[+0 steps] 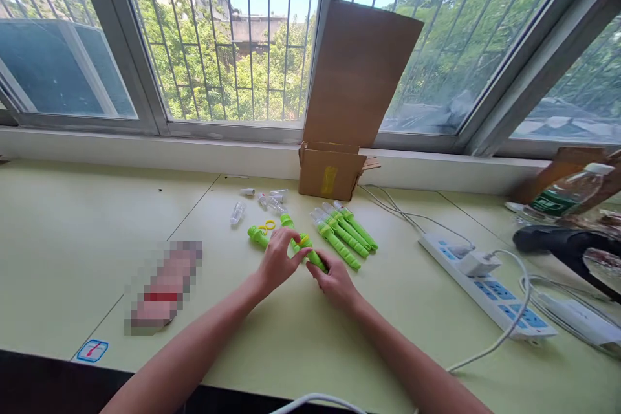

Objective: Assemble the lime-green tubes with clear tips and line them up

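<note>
My right hand (336, 279) is wrapped around a green plastic tube (316, 261), its upper end tilted to the left. At that end is a yellow ring (304, 240), with the thumb and fingers of my left hand (280, 257) curled about it; their exact contact is partly hidden. Two more green tubes with ridged ends lie by my left hand, one (257, 235) to its left and one (287, 220) just beyond it. Loose yellow rings (270, 224) rest between them. Right of my hands, several green tubes with clear tips (343, 247) lie side by side.
Behind the tubes lie several clear plastic caps (237, 213). A cardboard box (330, 171) stands against the sill, a cardboard sheet (363, 71) behind it. On the right are a power strip (485, 288) with cables and a bottle (557, 194). A blurred-out object (167, 288) lies left.
</note>
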`<state>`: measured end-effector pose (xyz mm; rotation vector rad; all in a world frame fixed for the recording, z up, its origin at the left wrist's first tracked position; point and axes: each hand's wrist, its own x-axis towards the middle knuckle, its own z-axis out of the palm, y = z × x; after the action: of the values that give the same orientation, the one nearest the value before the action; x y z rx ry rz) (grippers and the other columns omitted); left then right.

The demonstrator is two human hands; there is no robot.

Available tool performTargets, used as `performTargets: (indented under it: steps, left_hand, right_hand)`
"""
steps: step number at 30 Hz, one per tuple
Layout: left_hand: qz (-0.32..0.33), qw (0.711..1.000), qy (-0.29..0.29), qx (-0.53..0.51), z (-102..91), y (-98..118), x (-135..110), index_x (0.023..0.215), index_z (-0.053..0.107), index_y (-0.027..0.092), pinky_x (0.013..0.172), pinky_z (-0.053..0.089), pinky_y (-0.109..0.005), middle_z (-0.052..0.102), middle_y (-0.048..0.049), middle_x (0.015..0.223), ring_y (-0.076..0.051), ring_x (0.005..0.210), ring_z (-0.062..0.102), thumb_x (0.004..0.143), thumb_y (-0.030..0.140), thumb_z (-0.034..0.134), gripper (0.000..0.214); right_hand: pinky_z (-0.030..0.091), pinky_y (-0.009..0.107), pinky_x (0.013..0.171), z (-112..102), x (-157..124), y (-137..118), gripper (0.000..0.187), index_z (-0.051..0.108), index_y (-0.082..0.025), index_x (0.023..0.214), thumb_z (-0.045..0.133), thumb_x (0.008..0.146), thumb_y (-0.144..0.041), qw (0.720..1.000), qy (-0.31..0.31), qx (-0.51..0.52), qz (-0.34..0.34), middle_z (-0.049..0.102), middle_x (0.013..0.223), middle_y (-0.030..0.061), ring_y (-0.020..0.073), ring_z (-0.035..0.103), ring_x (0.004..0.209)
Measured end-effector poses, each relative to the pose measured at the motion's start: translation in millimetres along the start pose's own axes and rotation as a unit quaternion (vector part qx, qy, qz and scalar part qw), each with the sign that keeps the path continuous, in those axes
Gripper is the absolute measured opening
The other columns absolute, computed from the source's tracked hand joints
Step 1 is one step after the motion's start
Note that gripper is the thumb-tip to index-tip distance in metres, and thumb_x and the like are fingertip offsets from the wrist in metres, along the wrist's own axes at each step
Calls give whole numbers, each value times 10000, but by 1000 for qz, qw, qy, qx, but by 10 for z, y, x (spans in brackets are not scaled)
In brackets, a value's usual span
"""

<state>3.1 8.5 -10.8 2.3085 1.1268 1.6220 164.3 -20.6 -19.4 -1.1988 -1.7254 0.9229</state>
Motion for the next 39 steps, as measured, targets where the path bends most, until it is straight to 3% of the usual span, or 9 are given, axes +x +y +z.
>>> performTargets:
  steps: [5, 11, 22, 27, 33, 36, 39]
  left_hand:
    - [10, 1000, -14, 15, -12, 11, 23, 856, 467, 210, 779, 445, -334, 583, -20, 822, -176, 812, 534, 772, 295, 649, 218]
    - [9, 1000, -20, 22, -22, 18, 48, 842, 463, 210, 774, 442, -329, 584, -19, 820, -179, 817, 535, 753, 276, 664, 230]
    - [8, 1000, -10, 20, -53, 43, 77, 811, 477, 210, 768, 446, -341, 585, -18, 800, -180, 801, 539, 743, 309, 672, 229]
    - [-4, 999, -36, -23, -60, 36, 66, 861, 472, 209, 746, 466, -320, 574, -32, 847, -173, 822, 549, 772, 266, 637, 196]
    - [4, 998, -24, -57, -28, -16, 36, 835, 455, 211, 834, 464, -351, 563, -29, 863, -172, 874, 555, 789, 221, 613, 164]
    - [11, 999, -10, -37, -10, -29, 16, 820, 458, 210, 824, 460, -356, 570, -25, 842, -175, 863, 547, 785, 230, 624, 170]
    - [6, 1000, 5, -5, 7, -31, -6, 826, 475, 210, 791, 459, -349, 581, -23, 818, -179, 846, 540, 776, 253, 642, 179]
  right_hand:
    - [286, 213, 340, -19, 4, -1, 267, 571, -177, 892, 554, 802, -428, 989, -55, 115, 73, 419, 476, -80, 77, 350, 345]
    - [248, 184, 301, -11, 8, -23, 251, 538, -182, 799, 591, 765, -425, 971, -76, 207, 97, 446, 496, -74, 59, 352, 330]
    - [239, 176, 304, -31, 0, -61, 270, 514, -183, 750, 627, 724, -427, 941, -91, 288, 153, 478, 509, -60, 51, 358, 322]
    - [234, 179, 304, -47, 5, -46, 265, 534, -174, 798, 621, 725, -414, 933, -85, 310, 160, 471, 503, -58, 56, 357, 329]
    - [256, 200, 312, -39, -9, -75, 269, 533, -183, 801, 552, 795, -452, 972, -63, 206, 97, 479, 489, -60, 72, 374, 322]
    - [302, 229, 356, -20, -18, -107, 331, 507, -193, 702, 501, 831, -498, 995, -12, 82, 56, 476, 494, -47, 87, 396, 342]
    - [361, 253, 471, -13, -21, -127, 329, 549, -191, 714, 506, 838, -493, 998, 50, -24, 4, 523, 559, -13, 122, 466, 455]
